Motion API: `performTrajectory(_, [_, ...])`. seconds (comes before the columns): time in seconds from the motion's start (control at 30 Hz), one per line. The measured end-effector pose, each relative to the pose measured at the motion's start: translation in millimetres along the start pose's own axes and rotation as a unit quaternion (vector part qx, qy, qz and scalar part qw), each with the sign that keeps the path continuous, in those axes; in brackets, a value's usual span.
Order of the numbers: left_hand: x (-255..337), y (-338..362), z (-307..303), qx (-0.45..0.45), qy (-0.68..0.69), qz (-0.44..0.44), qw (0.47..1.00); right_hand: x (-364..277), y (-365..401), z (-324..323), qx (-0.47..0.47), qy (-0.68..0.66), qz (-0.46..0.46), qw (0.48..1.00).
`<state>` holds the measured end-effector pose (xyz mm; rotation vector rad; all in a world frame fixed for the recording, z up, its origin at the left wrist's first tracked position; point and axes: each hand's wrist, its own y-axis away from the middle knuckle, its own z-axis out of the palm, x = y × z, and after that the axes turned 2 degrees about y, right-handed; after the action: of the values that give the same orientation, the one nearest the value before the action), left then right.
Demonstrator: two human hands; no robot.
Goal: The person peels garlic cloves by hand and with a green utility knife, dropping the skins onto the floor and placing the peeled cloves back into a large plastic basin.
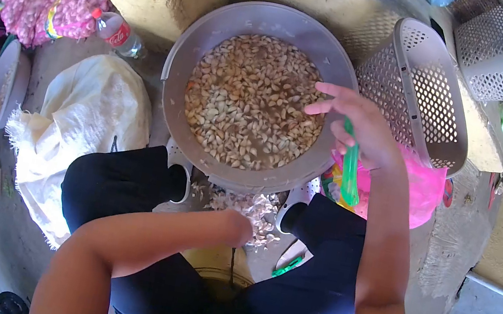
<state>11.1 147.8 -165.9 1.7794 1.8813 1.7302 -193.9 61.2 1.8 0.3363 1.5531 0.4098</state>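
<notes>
A large grey basin [171, 96] stands in front of me, with many unpeeled garlic cloves [254, 104] in murky water. My right hand [361, 126] is over the basin's right rim. Its index and middle fingers point out over the cloves, while the other fingers are curled round a slim green plastic handle [349, 174]; no blade can be made out. Low between my knees, my left hand [240, 229] is turned away, so its fingers are hidden. Below it, papery garlic skins [255, 215] lie scattered on the floor near the basin.
A perforated grey basket [406, 83] and a pink plastic bag [417, 193] are at the right. On the left are a white woven sack [96, 103], a cola bottle [118, 33] and net bags of garlic [75, 11]. Another green-handled item [288, 266] lies by my right foot.
</notes>
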Motion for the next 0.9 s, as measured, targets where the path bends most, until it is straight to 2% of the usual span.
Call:
performTrajectory(0.03, [5,8,-14,0.050,0.004,0.008,0.999,2,1,3,0.013,0.018,0.017,1.000])
performTrajectory(0.1, [14,20,-40,0.152,0.012,0.024,0.988,4,1,1,-0.024,0.013,-0.018,0.999])
performTrajectory(0.13, [11,21,-44,0.174,0.077,0.041,0.981,6,1,-1,-0.044,0.011,-0.035,0.998])
performTrajectory(0.2, [8,23,-50,0.218,0.206,0.075,0.951,16,-5,-20,-0.125,-0.194,-0.067,0.971])
performTrajectory(0.23, [7,24,-52,0.212,0.274,0.120,0.930,26,-11,-25,-0.164,-0.295,-0.083,0.938])
performTrajectory(0.27, [5,25,-54,0.205,0.339,0.164,0.903,44,-19,-24,-0.084,-0.081,-0.085,0.989])
performTrajectory(0.3, [3,26,-56,0.196,0.402,0.208,0.870,66,-28,-23,0.002,0.136,-0.083,0.987])
performTrajectory(0.33, [4,31,-59,0.193,0.267,0.089,0.940,72,-31,-15,0.088,0.346,-0.074,0.931])
performTrajectory(0.37, [5,36,-63,0.182,0.122,-0.033,0.975,73,-30,-14,0.083,0.360,-0.065,0.927])
performTrajectory(0.4, [6,42,-67,0.165,-0.027,-0.152,0.974,63,-25,-6,0.077,0.374,-0.055,0.923])
performTrajectory(0.47, [-9,57,-76,0.184,-0.017,-0.058,0.981,51,-20,0,0.068,0.374,-0.047,0.924])
performTrajectory(0.5, [-8,80,-92,0.186,0.233,0.049,0.953,47,-21,1,0.065,0.358,-0.049,0.930])
performTrajectory(0.53, [-9,100,-109,0.176,0.465,0.150,0.854,45,-22,0,0.062,0.342,-0.053,0.936])
performTrajectory(0.6, [-32,107,-124,0.231,0.564,0.145,0.779,60,-34,-7,0.070,0.406,-0.079,0.908])
performTrajectory(0.67, [-58,103,-127,0.332,0.541,-0.007,0.772,64,-36,-8,0.074,0.455,-0.095,0.882])
performTrajectory(0.73, [-57,103,-127,0.362,0.483,0.022,0.797,62,-34,-2,0.072,0.491,-0.102,0.862])
performTrajectory(0.83, [-55,104,-126,0.401,0.390,0.059,0.827,65,-38,2,0.033,0.433,-0.087,0.896])
performTrajectory(0.9, [-51,104,-131,0.439,0.299,0.101,0.841,57,-33,13,-0.003,0.265,-0.002,0.964])
